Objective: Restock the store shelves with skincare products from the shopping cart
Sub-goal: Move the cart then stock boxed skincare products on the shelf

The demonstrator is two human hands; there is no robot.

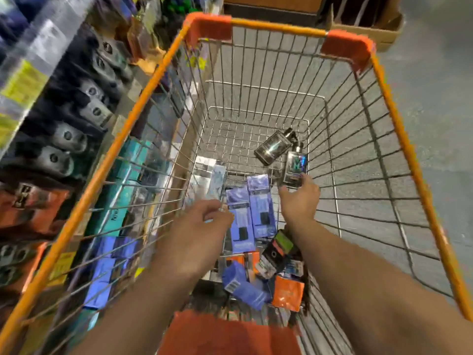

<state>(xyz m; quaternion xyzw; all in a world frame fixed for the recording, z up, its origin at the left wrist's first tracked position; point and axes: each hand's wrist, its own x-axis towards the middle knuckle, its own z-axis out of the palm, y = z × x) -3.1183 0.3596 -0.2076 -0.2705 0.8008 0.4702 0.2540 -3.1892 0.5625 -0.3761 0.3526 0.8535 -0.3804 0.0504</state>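
Note:
I look down into an orange-rimmed wire shopping cart (399,129). Several skincare boxes lie on its floor: two purple boxes (249,211) side by side, a silver box (208,178), orange packs (288,293) and a dark pack (272,254) near me. Two clear bottles lie farther in, one (272,147) flat and another (294,167) beside it. My right hand (299,198) reaches in, and its fingertips touch the bottom end of the nearer bottle. My left hand (199,226) hovers with loosely curled fingers over the silver box and the left purple box, holding nothing that I can see.
Store shelves (66,149) run along the left of the cart, stocked with dark, teal, purple and orange packages. A cardboard box (378,29) stands on the grey floor beyond the cart's far right corner. The view is motion-blurred.

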